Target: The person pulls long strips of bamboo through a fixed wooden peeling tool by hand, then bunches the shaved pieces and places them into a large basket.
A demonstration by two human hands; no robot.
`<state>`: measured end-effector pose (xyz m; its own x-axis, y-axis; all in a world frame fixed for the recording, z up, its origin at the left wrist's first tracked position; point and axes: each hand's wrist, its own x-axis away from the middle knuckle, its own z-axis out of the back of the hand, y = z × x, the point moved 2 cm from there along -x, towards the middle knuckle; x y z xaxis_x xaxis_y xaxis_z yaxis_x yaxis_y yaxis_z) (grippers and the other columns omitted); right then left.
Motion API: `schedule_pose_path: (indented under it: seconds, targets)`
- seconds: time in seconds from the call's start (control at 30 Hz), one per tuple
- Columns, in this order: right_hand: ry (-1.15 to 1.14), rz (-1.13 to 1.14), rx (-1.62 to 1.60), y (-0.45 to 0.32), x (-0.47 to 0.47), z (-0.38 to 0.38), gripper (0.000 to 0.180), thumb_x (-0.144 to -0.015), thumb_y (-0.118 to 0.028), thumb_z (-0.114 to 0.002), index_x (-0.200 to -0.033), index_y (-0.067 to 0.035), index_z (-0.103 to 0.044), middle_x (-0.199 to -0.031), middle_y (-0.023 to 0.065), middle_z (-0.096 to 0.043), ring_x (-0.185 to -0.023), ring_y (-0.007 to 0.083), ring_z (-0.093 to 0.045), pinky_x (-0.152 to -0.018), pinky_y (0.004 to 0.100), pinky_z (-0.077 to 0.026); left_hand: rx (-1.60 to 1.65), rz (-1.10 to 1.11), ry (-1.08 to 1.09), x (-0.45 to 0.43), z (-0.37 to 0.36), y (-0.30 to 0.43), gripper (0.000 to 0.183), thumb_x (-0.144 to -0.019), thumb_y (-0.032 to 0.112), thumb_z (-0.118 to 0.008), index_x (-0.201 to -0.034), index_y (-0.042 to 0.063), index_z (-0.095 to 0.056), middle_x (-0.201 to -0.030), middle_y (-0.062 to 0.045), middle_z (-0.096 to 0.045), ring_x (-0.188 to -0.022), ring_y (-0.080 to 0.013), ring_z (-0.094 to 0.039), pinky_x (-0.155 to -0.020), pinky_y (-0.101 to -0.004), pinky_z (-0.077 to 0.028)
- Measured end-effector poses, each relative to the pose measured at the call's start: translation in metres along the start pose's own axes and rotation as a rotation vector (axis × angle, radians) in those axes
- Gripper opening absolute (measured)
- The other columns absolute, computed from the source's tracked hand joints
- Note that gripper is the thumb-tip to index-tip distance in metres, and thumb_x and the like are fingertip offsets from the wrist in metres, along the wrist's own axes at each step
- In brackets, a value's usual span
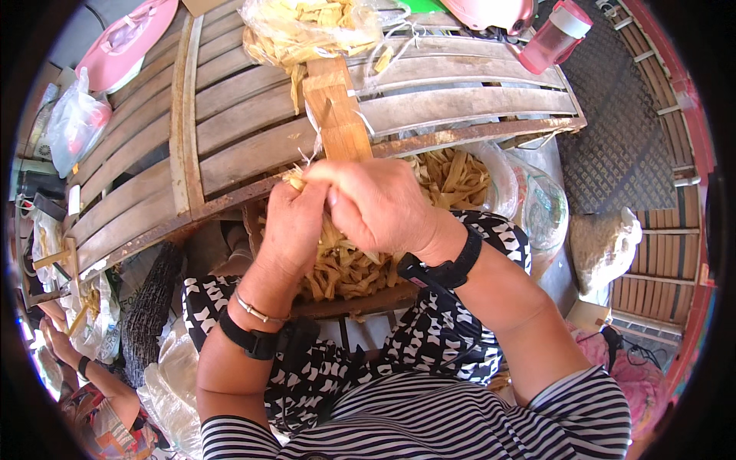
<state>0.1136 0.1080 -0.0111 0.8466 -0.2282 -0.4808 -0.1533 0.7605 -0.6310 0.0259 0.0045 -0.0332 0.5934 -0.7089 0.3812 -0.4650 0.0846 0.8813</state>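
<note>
My left hand [296, 221] and my right hand [374, 201] meet at the near end of a wooden block [339, 115] that lies on a slatted wooden bench. Both sets of fingers are closed around a bundle of dry plant strips [294, 177], which looks like corn husk; most of it is hidden by the hands. White string hangs beside the block. Below my hands, between the knees, a container holds many twisted dry strips [351, 273]. Past the block's far end lies a clear plastic bag of flat dry strips [310, 34].
The slatted bench [241, 123] has a rusty metal edge. On it stand a pink bottle [555, 37] and a pink hat [129, 40]. Full plastic sacks [540, 201] stand at the right. Another person's hand [60, 345] is at the lower left.
</note>
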Motion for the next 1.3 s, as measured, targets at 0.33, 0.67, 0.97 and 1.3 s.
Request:
schedule_pose_path:
  seconds: [0.33,0.67,0.97,1.3]
  targets:
    - [-0.061,-0.481,-0.552,0.005,-0.001,0.014,0.015,-0.094,-0.011,-0.059,-0.089,-0.001,-0.068,-0.064,0.0055,-0.064,-0.053,0.0117,-0.056,-0.049,0.0277,-0.046,-0.248,-0.269,-0.543,0.021,0.007,0.037,0.038,-0.086,0.030,-0.075,-0.105,-0.003,-0.071,-0.084,-0.013,-0.069,-0.062,-0.0125,-0.061,-0.058,-0.0248,-0.048]
    - [0.010,-1.052,-1.335,-0.008,0.014,-0.010,0.017,-0.095,-0.012,-0.062,-0.108,-0.001,-0.067,-0.077,0.0031,-0.065,-0.050,0.0036,-0.046,-0.044,0.0170,-0.033,-1.062,-1.077,0.040,0.021,0.015,0.037,0.013,-0.073,0.018,-0.077,-0.085,0.016,-0.076,-0.093,-0.004,-0.065,-0.083,-0.0248,-0.064,-0.087,-0.0428,-0.046]
    - [-0.322,-0.300,0.086,-0.005,0.014,0.001,0.029,-0.091,-0.031,-0.065,-0.093,-0.002,-0.068,-0.077,0.0163,-0.067,-0.067,0.0336,-0.065,-0.058,0.0385,-0.052,-0.913,-0.372,-0.183,0.017,0.018,0.025,0.019,-0.076,0.006,-0.070,-0.095,0.008,-0.071,-0.120,-0.011,-0.066,-0.111,-0.0289,-0.062,-0.097,-0.0430,-0.042]
    - [-0.551,-0.952,-1.508,-0.009,0.018,0.008,0.052,-0.105,-0.047,-0.041,-0.078,-0.004,-0.054,-0.054,-0.0062,-0.034,-0.044,0.0061,-0.027,-0.042,0.0256,-0.021,-0.022,-0.457,-0.193,0.027,0.027,0.041,0.004,-0.086,-0.005,-0.065,-0.082,-0.006,-0.065,-0.110,-0.015,-0.067,-0.111,-0.0289,-0.063,-0.098,-0.0393,-0.048]
